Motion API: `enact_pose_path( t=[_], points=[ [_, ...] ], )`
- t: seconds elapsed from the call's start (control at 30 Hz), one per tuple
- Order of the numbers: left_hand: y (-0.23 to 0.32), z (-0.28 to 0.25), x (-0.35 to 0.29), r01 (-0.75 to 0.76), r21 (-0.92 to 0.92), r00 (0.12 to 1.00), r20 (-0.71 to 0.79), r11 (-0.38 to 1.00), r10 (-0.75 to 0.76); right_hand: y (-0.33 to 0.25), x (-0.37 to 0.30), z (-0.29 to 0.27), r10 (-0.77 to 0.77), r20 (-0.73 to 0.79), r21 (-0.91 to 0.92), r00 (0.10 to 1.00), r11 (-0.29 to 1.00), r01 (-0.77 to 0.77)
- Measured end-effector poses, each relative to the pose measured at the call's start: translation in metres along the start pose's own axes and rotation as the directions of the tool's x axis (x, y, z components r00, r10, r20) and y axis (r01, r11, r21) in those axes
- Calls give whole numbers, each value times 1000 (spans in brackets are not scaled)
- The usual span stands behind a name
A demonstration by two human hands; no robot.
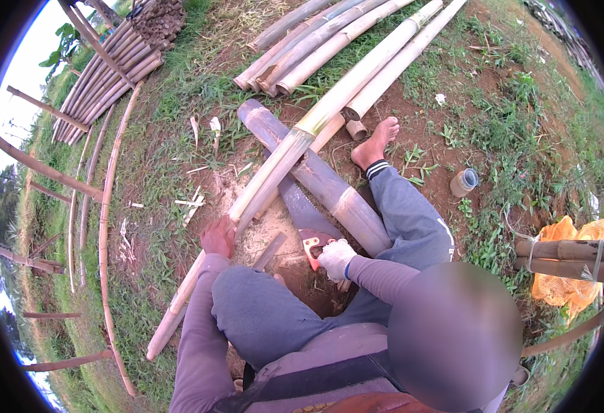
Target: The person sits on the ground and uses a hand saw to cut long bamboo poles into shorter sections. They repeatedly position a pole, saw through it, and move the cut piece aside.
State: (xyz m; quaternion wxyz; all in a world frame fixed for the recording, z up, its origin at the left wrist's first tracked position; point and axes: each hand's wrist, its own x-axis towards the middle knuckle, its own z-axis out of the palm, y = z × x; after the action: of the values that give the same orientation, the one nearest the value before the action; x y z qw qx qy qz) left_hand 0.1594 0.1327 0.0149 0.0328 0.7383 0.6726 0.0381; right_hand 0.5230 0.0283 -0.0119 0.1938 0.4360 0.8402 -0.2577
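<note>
A long pale bamboo pole runs slantwise from lower left to the top, lying across a thick grey-brown bamboo piece. My bare left hand is closed over the pole on its lower left stretch. In a whitish glove, my right hand grips the orange-red handle of a handsaw. The saw's blade points up and left toward the crossing, and its tip is hidden at the pole. Beside the thick piece my bare foot rests on the soil.
Several bamboo poles lie at the top. A short bamboo offcut and a jar sit right of centre. Sawdust covers the ground near my hands. A bamboo fence rail stands left; an orange net bag lies right.
</note>
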Motion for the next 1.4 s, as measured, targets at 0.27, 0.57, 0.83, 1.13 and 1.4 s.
enact_pose_path(
  t=[0.27,0.57,0.83,1.13,1.4],
  points=[
    [16,-9,5,43,43,998,33,998,-44,1,5,3,1,-1,1,1000,1000,-1],
    [13,-6,4,36,43,999,27,998,-37,3,7,6,4,-6,-7,1000,1000,-4],
    [18,-8,7,45,47,999,24,998,-46,4,9,9,19,-8,6,1000,1000,-19],
    [10,-2,2,32,49,999,-23,998,-31,4,0,-2,-28,5,51,1000,998,27],
    [10,0,7,20,43,1000,5,999,-20,5,-4,-7,-11,19,62,1000,998,10]
  ],
)
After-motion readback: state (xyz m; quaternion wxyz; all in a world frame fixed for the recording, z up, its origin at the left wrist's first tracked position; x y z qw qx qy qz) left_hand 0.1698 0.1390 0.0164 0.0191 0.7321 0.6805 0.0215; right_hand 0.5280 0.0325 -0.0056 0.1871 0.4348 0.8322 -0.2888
